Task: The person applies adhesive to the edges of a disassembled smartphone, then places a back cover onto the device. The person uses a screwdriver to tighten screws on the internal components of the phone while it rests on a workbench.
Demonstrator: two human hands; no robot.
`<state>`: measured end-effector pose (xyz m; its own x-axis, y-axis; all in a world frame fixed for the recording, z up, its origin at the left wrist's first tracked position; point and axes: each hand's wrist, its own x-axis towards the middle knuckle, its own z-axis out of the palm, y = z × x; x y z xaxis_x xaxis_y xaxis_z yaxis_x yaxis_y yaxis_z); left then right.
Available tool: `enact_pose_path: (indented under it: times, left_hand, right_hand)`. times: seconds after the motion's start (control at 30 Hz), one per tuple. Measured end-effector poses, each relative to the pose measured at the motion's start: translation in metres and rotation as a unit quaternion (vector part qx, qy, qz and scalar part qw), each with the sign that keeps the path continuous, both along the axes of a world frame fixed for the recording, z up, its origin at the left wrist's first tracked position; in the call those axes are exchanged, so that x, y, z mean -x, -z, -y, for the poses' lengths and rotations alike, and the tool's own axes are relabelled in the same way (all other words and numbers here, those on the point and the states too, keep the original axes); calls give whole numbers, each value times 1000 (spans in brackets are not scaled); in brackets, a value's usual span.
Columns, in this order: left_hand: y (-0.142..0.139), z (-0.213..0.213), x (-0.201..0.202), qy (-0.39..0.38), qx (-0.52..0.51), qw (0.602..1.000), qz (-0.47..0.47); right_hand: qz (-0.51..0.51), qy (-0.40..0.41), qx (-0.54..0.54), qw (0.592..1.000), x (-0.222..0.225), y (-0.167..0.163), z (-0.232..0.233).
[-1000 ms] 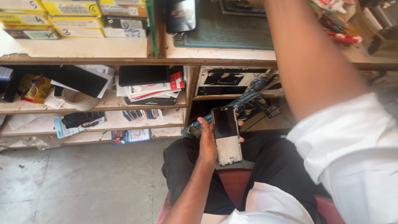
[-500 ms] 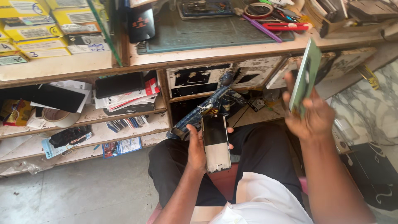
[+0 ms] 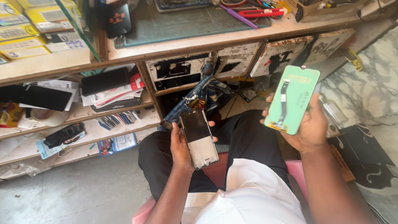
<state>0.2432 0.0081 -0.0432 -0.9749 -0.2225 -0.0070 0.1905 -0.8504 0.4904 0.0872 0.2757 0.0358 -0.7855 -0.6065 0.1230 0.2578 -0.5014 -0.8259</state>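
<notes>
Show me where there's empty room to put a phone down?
The green mat on the worktop is bare between the dark pouch and purple tool. The grey floor below is open. The shelves are crowded.

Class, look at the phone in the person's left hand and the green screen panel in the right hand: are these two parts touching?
Apart. The head view shows the phone and the green screen panel with dark trousers visible between them.
</notes>
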Motion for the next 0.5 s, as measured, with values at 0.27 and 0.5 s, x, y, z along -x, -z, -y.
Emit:
enact_pose_path:
  times: [0.27,0.5]
  left_hand:
    - [11,10,0,-9,3,999,52]
    - [18,31,6,-32,10,999,39]
  right_hand:
    - [-151,1,-185,971,-2,7,22]
    - [-520,177,-448,705,-5,-2,48]
